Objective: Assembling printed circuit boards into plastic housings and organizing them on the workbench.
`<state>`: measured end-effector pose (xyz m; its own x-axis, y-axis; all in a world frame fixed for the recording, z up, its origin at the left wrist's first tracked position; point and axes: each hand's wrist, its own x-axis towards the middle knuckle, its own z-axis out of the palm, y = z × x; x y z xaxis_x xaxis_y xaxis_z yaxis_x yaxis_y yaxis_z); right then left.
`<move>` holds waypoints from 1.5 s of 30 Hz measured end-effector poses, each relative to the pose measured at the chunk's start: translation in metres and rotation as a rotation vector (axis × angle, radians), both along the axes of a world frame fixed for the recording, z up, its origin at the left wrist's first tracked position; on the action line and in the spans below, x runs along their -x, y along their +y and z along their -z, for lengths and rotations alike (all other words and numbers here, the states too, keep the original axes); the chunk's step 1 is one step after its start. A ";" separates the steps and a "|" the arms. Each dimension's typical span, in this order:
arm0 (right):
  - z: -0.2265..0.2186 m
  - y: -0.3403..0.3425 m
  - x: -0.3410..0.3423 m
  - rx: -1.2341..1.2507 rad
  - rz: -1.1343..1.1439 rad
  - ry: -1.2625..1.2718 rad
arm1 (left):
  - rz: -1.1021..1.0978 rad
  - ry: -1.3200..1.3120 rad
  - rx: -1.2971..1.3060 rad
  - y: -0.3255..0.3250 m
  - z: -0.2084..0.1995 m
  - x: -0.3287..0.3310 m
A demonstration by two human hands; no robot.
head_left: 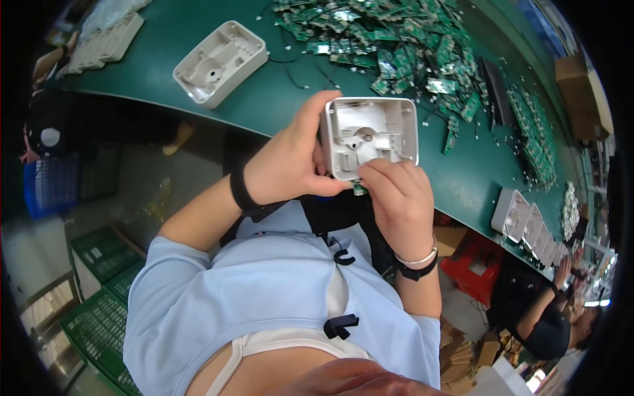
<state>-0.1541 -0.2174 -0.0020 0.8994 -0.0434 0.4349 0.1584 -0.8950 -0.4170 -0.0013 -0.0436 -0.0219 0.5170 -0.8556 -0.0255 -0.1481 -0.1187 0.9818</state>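
A white, open-topped plastic housing with moulded posts and ribs inside is held over the table's near edge. My left hand grips its left side, with the thumb under the lower corner. Closed fingers of my right hand reach over the lower rim. The end of a small green circuit board shows just below that rim, between my left thumb and the right fingers. The right thumb and the rest of the board are hidden.
A second white housing lies on the green table. Beyond my hands is a heap of green circuit boards with black wires. More housings stand in a row at right, near another person. Green crates sit at lower left.
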 end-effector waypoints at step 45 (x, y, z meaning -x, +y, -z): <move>0.023 -0.087 0.009 -1.024 0.312 -0.197 | -0.390 -0.538 0.286 0.085 0.021 -0.021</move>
<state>-0.1628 -0.3040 -0.0246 0.7043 -0.6818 0.1978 0.1302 -0.1499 -0.9801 0.0199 0.0417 -0.0434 0.6642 -0.5412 0.5157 -0.6187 -0.0109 0.7855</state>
